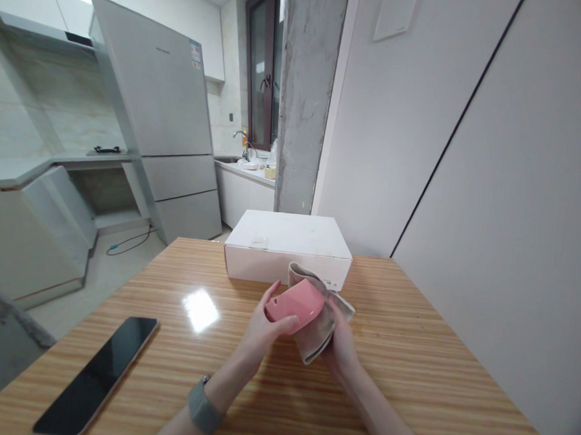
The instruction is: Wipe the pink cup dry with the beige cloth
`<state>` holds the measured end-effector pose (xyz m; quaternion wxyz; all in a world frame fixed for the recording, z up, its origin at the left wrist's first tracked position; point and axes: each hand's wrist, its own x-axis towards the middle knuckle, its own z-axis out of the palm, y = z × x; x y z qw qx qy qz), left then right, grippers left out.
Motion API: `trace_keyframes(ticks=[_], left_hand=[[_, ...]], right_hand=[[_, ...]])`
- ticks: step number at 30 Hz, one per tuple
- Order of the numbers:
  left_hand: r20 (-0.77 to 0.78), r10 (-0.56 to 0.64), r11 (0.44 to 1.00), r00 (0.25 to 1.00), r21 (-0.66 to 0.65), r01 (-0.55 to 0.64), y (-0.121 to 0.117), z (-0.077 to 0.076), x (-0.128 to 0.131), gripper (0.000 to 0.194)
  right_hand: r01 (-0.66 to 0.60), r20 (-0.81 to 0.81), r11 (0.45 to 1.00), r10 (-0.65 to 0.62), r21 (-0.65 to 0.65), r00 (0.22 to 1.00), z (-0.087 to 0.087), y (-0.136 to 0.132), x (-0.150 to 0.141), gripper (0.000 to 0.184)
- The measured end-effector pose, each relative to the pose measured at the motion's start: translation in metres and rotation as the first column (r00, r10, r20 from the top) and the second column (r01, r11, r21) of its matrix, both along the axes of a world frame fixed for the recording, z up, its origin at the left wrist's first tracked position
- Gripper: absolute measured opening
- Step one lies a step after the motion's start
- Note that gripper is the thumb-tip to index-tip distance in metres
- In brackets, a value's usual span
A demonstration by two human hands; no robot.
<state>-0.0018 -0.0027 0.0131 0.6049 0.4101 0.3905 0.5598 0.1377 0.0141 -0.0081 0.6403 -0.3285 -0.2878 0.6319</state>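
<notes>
My left hand (pixel 264 330) grips a small pink case-like object (pixel 295 305) from its left side, thumb underneath and fingers over the top. My right hand (pixel 340 340) holds a beige cloth (pixel 319 332) bunched against the right side and underside of the pink object. Both hands hover just above the wooden table (pixel 408 379), a little in front of a closed white box (pixel 289 246). A grey watch band sits on my left wrist.
A dark phone (pixel 98 373) lies face up on the table at the front left. Beyond the table stand a grey fridge (pixel 164 120), a kitchen counter with a sink, and a concrete pillar. A white wall runs along the right.
</notes>
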Motion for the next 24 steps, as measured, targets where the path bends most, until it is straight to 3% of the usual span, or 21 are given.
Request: trace_keyframes(ticks=[4, 8, 15, 20, 24], left_hand=[[-0.149, -0.008, 0.998, 0.989, 0.054, 0.016, -0.001, -0.001, 0.002, 0.102], [-0.268, 0.039, 0.991, 0.963, 0.133, -0.004, -0.001, -0.004, 0.003, 0.099], [-0.267, 0.122, 0.989, 0.956, 0.117, -0.093, 0.008, -0.017, -0.002, 0.104], [-0.062, -0.039, 0.999, 0.997, -0.035, 0.037, 0.006, -0.018, 0.002, 0.086], [-0.199, -0.077, 0.996, 0.977, 0.033, 0.086, -0.003, -0.01, 0.008, 0.085]], right_hand=[[0.01, 0.02, 0.998, -0.009, -0.059, 1.0, -0.003, 0.004, 0.006, 0.035], [0.089, 0.104, 0.996, -0.091, 0.028, 0.99, -0.013, 0.006, 0.01, 0.032], [0.158, 0.148, 0.984, -0.17, 0.086, 0.974, -0.034, 0.002, 0.007, 0.03], [0.246, 0.102, 0.969, -0.247, 0.019, 0.964, -0.027, 0.007, 0.01, 0.032], [0.253, 0.052, 0.967, -0.251, -0.037, 0.967, -0.014, 0.009, 0.015, 0.031]])
